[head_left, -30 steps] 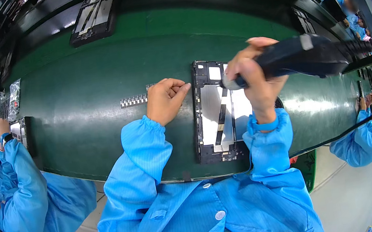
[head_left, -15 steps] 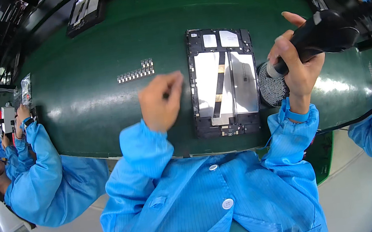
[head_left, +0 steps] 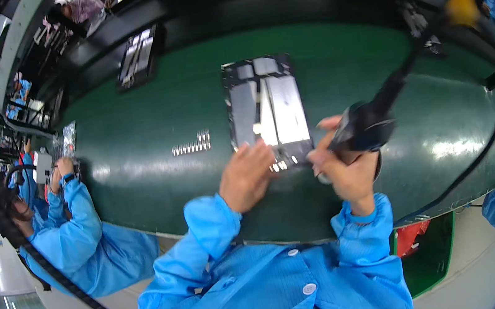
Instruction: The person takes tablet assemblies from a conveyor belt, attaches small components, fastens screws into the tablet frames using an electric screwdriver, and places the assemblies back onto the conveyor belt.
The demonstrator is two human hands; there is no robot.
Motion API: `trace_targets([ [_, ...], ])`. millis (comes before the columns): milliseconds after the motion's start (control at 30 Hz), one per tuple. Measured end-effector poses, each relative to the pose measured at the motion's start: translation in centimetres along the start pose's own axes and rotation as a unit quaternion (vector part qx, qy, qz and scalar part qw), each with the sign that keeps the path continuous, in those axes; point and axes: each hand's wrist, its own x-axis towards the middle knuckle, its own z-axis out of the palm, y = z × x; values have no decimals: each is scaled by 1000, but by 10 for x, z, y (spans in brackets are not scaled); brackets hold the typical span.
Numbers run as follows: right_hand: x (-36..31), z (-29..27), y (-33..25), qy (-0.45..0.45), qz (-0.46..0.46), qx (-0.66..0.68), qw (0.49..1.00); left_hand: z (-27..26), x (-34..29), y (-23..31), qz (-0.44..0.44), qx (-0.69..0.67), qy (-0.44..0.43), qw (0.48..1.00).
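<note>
An opened tablet [head_left: 287, 105], its black frame and silver inner plates showing, lies on the green bench and is slightly blurred. My left hand [head_left: 246, 176] rests at its lower left edge, fingers stretched out and lying against the frame. Around a black electric screwdriver [head_left: 364, 128] my right hand [head_left: 351, 179] is closed, beside the tablet's lower right corner. The driver's tip points down and left; what lies directly below it is mostly hidden by my hand.
Several small parts [head_left: 191, 146] stand in rows left of the tablet. Another opened tablet [head_left: 138, 56] lies at the back left. A black cable [head_left: 477, 165] curves along the right. A co-worker [head_left: 74, 240] sits to the left. A green bin [head_left: 426, 256] with something red stands below the bench edge.
The tablet has shifted away from me, toward the left. My left hand has come onto its lower edge. My right hand, with the screwdriver, has drawn nearer to me; the view has tilted up.
</note>
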Motion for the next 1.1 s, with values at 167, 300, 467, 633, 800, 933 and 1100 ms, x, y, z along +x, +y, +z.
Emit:
trace_targets([
  [167, -4, 6, 27, 4, -79, -11, 997, 2, 95, -123, -77, 95, 21, 992],
  [300, 3, 7, 26, -34, -94, -40, 994, 6, 126, -184, -155, 175, 46, 971],
  [467, 0, 16, 20, 25, 1, 98, 995, 14, 146, -193, -181, 214, -19, 960],
  [633, 3, 18, 28, 34, 10, 34, 999, -35, 105, -203, -215, 143, -60, 964],
  [800, 2, 22, 29, 52, -7, 45, 998, -103, 32, -275, -237, 248, 5, 939],
  [933, 1, 24, 36, 110, -79, -30, 990, -138, 5, -338, -268, 364, -12, 892],
  [1100, 7, 28, 50, 192, -4, -67, 979, -162, -4, -432, -254, 423, -133, 860],
])
